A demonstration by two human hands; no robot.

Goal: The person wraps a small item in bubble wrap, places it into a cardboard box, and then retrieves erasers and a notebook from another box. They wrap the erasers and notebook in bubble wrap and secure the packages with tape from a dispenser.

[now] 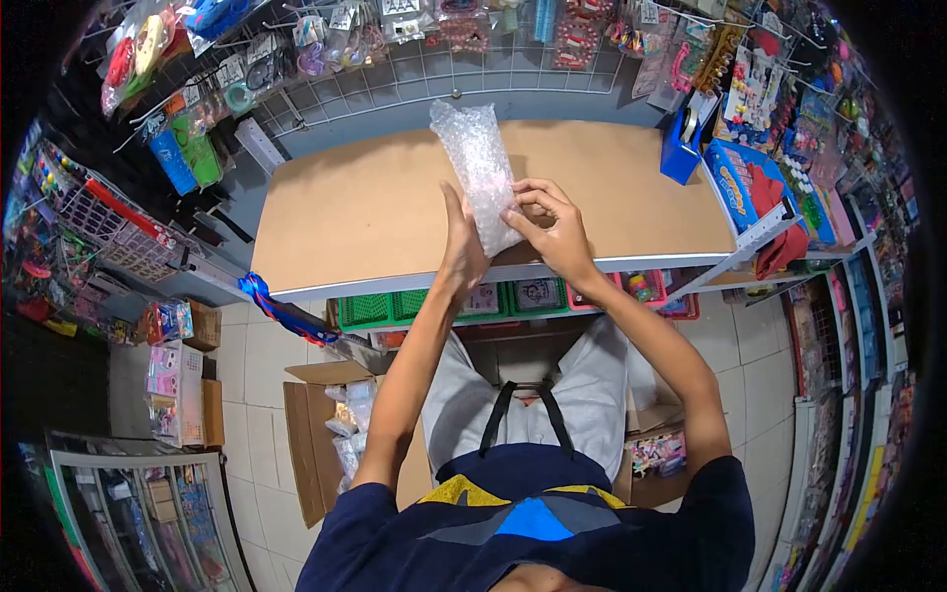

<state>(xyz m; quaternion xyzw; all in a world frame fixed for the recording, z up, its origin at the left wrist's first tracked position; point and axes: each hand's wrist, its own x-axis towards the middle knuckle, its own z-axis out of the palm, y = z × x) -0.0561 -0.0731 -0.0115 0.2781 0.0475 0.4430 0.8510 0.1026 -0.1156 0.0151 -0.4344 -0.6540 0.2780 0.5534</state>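
Note:
A long bundle of clear bubble wrap [478, 163] is held up over the front part of the brown tabletop [365, 202]. Something faintly pinkish shows through the wrap, but I cannot make out what it is. My left hand [464, 237] supports the bundle's lower left side, its thumb pointing up along the edge. On the right side, my right hand [548, 222] pinches the wrap between thumb and curled fingers. The bundle's far end leans slightly to the left, away from me.
A blue tape dispenser [681, 143] stands at the tabletop's right end, beside a blue box [735, 183]. Green baskets [367, 309] sit under the front edge. An open cardboard box [308, 434] with wrapped goods is on the floor at left. Packed accessories hang from the wire grid [414, 74].

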